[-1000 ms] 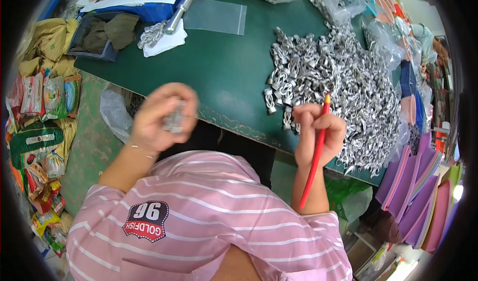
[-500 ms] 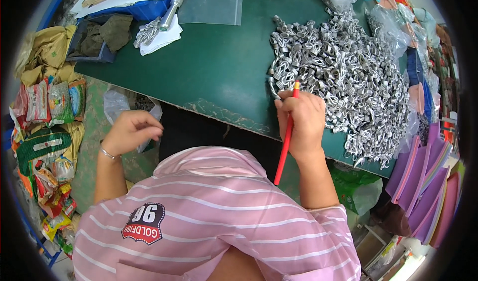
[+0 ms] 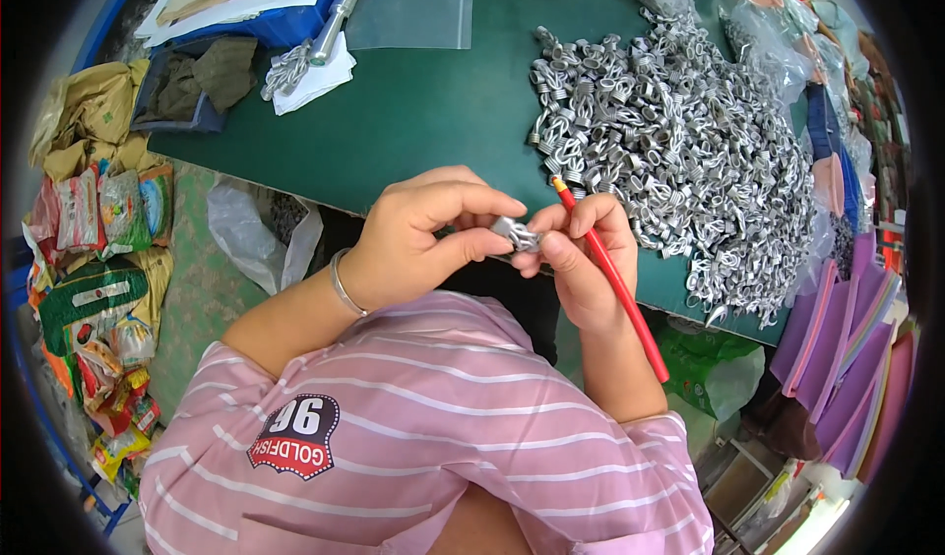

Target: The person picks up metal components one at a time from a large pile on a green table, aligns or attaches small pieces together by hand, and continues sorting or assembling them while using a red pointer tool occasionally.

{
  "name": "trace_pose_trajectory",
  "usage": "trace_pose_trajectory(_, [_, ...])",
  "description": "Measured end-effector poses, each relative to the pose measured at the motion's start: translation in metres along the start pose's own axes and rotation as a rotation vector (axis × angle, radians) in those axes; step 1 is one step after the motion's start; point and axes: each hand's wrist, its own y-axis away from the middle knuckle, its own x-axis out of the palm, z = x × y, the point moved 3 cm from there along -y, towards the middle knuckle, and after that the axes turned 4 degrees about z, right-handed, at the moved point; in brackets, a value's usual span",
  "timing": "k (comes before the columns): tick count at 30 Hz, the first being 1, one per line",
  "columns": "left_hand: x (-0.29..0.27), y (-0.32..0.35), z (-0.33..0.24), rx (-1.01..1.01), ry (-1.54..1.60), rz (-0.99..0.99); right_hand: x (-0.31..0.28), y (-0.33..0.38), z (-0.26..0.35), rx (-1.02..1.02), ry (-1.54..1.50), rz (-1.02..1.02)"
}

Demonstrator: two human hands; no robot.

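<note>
Between my hands, just past the table's near edge, is a small silver metal fitting [image 3: 514,233] with a ringed collar and looped strands. My left hand [image 3: 418,228] pinches its collar between thumb and fingertips. The fingertips of my right hand [image 3: 589,265] close on its looped end. Also in my right hand is a slim red stick [image 3: 624,304] with a yellow tip, like a pencil, slanting down to the right. A large heap of similar metal fittings [image 3: 679,152] covers the right side of the green table [image 3: 423,112].
At the back left are a metal rod [image 3: 340,14], a few fittings [image 3: 287,70] on white paper, a blue tray [image 3: 285,19] with papers, and a bin of dark cloth [image 3: 212,112]. A clear plastic bag [image 3: 411,19] lies flat. Purple folders [image 3: 837,358] stand at right.
My right hand has drawn back from the heap with a fitting, and the red stick has swung to slant rightward. My left hand has come right and taken hold of the fitting too.
</note>
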Motion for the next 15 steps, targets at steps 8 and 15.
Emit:
trace_pose_trajectory(8, [0.007, 0.004, 0.002, 0.003, 0.065, -0.043, 0.000, 0.007, -0.001, -0.538, 0.511, -0.046])
trace_pose_trajectory(15, [0.016, 0.007, 0.026, -0.375, 0.652, -0.001, 0.011, 0.008, 0.014, -0.749, 0.709, 0.004])
